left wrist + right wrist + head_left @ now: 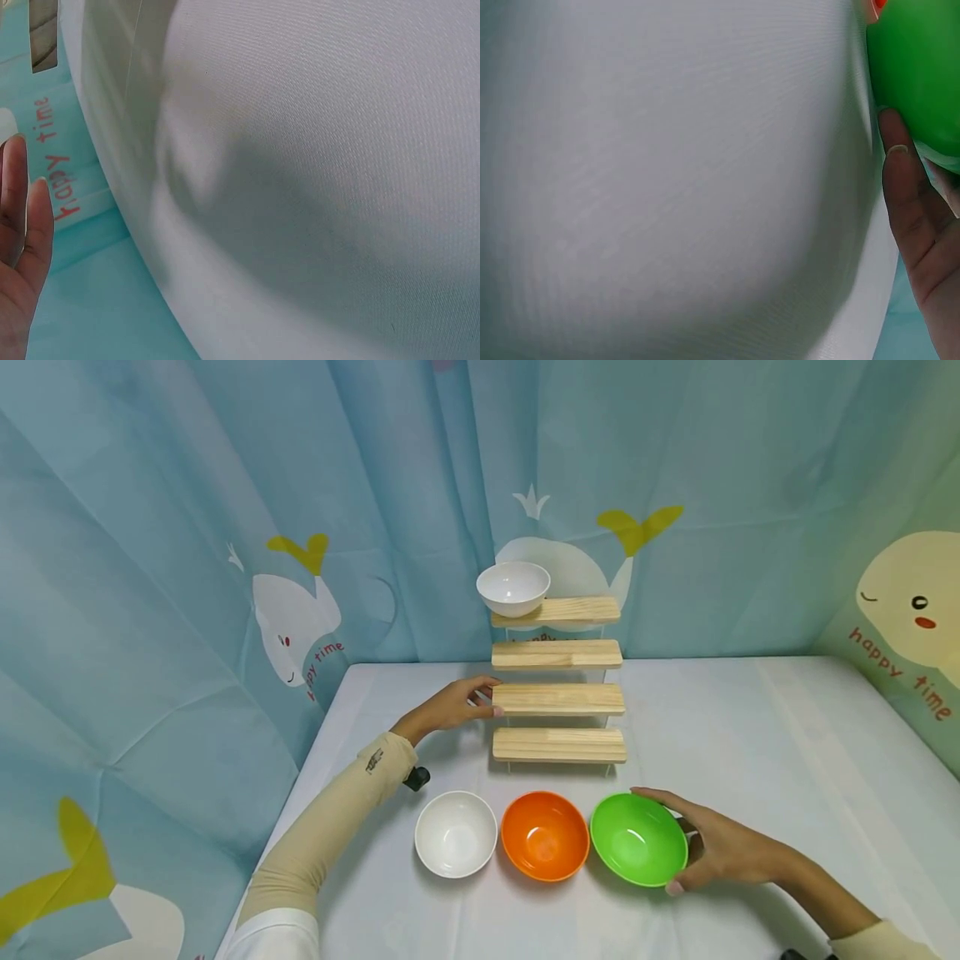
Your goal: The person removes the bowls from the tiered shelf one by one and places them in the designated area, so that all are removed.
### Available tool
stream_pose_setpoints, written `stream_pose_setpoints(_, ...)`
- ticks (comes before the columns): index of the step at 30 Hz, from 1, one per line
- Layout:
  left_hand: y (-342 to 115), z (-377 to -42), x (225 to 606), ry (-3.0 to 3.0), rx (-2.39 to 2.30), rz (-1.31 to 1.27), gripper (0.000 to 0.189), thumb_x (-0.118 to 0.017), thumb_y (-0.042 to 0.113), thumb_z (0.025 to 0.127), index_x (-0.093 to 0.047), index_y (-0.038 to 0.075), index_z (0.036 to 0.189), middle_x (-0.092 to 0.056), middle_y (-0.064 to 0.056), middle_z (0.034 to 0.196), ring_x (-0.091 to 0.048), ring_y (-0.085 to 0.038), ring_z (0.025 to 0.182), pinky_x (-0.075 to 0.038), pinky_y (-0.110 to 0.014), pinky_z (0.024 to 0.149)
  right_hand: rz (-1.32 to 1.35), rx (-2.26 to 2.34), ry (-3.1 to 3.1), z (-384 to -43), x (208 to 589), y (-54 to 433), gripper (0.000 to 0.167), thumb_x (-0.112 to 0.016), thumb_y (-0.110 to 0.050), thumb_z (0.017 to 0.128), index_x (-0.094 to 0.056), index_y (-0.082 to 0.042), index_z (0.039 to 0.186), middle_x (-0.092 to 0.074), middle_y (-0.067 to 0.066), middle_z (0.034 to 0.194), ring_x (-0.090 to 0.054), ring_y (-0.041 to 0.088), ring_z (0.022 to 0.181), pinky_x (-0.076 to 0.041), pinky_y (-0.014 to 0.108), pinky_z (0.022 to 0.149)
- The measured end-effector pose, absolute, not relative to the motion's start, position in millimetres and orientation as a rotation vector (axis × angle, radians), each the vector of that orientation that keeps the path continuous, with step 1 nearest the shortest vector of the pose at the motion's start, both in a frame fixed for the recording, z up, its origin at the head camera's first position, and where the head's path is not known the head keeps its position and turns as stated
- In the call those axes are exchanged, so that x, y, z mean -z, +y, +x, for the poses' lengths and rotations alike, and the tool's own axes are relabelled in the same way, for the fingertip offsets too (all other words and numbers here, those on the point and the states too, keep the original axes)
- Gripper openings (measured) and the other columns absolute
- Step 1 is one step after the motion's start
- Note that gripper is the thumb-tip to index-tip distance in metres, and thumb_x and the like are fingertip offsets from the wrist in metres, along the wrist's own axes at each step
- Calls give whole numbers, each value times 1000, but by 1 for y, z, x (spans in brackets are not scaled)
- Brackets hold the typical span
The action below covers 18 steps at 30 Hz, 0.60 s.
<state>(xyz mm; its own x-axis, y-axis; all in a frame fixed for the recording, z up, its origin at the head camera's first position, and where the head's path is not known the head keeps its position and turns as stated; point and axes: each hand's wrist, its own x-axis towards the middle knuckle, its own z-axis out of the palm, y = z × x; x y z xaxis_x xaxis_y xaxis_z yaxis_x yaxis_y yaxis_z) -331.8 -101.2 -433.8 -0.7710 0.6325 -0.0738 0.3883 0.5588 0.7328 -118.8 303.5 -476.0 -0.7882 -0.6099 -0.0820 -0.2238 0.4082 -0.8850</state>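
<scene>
My left hand reaches to the left end of a four-tier wooden shelf rack, holding one of its lower boards between fingers and thumb. In the left wrist view, part of that hand shows at the left edge. At the front right, my right hand grips a green bowl, thumb at its near side and fingers at the far rim. The right wrist view shows the green bowl at upper right, with the thumb against its outside. An orange bowl sits just left of the green one.
A white bowl stands left of the orange bowl, in a row before the rack. Another white bowl sits on the top board's left end. Blue printed curtains enclose the white-covered table behind and at the sides.
</scene>
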Motion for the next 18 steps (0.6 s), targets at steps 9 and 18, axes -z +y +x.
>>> stream_pose_setpoints(9, -100, -331, 433, 2475, -1046, 869, 60, -69, 40, 96, -49, 20, 148, -58, -10, 135, -61, -23, 113, -52, -38, 98, -705, 1341, 2258, -118, 476, 305, 107, -87, -10, 73, -24, -15, 159, -43, 10, 145, -62, 14, 105, -58, 31, 75)
stream_pose_setpoints(18, -101, -331, 433, 2473, -1045, 857, 59, -68, 41, 96, -49, 19, 148, -58, -10, 133, -61, -23, 114, -53, -38, 96, -672, 1347, 2180, -118, 474, 305, 108, -84, -8, 76, -18, -15, 161, -29, 32, 149, -68, 20, 98, -60, 33, 77)
